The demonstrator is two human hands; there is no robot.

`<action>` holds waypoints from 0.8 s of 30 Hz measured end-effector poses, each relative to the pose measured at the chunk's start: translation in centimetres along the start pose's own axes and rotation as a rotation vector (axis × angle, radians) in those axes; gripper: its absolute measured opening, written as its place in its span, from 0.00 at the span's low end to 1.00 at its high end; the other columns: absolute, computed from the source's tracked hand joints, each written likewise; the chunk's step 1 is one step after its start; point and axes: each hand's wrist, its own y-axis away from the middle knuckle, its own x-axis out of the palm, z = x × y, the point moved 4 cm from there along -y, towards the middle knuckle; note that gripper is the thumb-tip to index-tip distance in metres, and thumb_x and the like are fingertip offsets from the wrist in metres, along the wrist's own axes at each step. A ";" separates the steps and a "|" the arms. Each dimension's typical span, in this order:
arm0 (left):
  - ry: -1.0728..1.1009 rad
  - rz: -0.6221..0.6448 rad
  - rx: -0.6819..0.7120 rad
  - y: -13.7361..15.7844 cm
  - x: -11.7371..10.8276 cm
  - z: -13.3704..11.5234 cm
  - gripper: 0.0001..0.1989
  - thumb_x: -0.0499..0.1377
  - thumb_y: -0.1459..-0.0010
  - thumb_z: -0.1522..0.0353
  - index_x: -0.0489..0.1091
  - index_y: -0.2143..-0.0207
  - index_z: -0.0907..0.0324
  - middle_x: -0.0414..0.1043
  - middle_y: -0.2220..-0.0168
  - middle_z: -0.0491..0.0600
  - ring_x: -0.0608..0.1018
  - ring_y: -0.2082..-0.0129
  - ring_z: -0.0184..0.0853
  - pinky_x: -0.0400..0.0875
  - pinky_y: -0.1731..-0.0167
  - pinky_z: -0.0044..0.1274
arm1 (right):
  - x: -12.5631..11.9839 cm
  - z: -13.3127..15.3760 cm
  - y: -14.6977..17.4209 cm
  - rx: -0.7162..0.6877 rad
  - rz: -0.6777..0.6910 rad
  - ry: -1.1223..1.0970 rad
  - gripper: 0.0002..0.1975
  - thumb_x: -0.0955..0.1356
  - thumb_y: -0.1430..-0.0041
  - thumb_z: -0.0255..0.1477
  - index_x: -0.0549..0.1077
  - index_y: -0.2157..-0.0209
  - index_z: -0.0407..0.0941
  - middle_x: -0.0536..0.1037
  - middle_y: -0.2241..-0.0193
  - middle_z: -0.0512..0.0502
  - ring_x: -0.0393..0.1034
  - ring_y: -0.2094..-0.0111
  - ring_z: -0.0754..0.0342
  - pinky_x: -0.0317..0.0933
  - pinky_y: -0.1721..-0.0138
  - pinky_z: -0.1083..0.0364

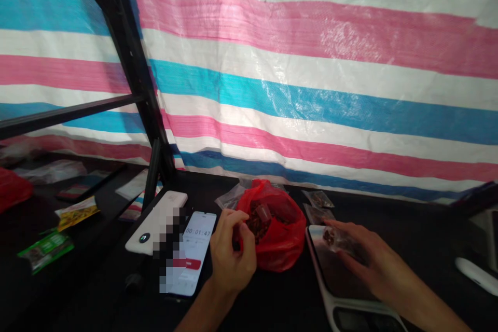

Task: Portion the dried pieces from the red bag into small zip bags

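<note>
Fig.: red plastic bag (278, 238) of dark dried pieces, centre. Left hand (232, 254), fingers pinched on bag's near rim. Right hand (363, 259), right of bag, fingers spread flat on small clear sachet (334, 238) atop kitchen scale (342, 285). Risk: rim tug tips bag, contents spill w/ phone timer (192, 254) left of bag.

The phone (192, 254) lying screen-up near the front edge of the black table (408, 228) shows a timer reading 00:01:47 above a red button. Print on the green and yellow packets at the left is too small to read.
</note>
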 end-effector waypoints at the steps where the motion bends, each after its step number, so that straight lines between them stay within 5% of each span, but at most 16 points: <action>1: 0.003 0.004 0.006 0.0 0.0 -0.1 0.10 0.54 0.38 0.79 0.67 0.59 0.57 0.65 0.70 0.43 0.70 0.73 0.29 0.66 0.72 0.21 | -0.3 -0.4 0.7 -0.007 0.021 0.025 0.25 0.69 0.39 0.35 0.71 0.40 0.54 0.78 0.45 0.43 0.75 0.47 0.42 0.69 0.44 0.41; 6: 0.000 0.011 0.010 0.3 0.3 0.1 0.10 0.54 0.39 0.79 0.68 0.59 0.58 0.65 0.69 0.44 0.70 0.71 0.30 0.66 0.71 0.21 | -2.3 -1.3 2.4 0.027 -0.057 0.044 0.35 0.70 0.39 0.43 0.60 0.33 0.55 0.65 0.34 0.43 0.62 0.35 0.40 0.60 0.36 0.40; 13: 0.001 0.002 -0.010 0.3 0.3 0.4 0.09 0.54 0.38 0.79 0.68 0.60 0.58 0.64 0.69 0.43 0.70 0.72 0.29 0.66 0.73 0.20 | -3.5 -7.1 3.0 0.241 -0.631 0.030 0.24 0.66 0.39 0.47 0.72 0.48 0.48 0.77 0.51 0.41 0.74 0.51 0.42 0.68 0.46 0.42; 24: -0.017 0.000 0.023 0.2 0.1 0.3 0.10 0.54 0.38 0.80 0.67 0.60 0.58 0.64 0.68 0.43 0.70 0.70 0.29 0.67 0.71 0.20 | -3.3 -7.5 3.6 0.188 -0.706 0.018 0.17 0.67 0.41 0.44 0.77 0.57 0.49 0.78 0.60 0.44 0.75 0.59 0.45 0.69 0.55 0.45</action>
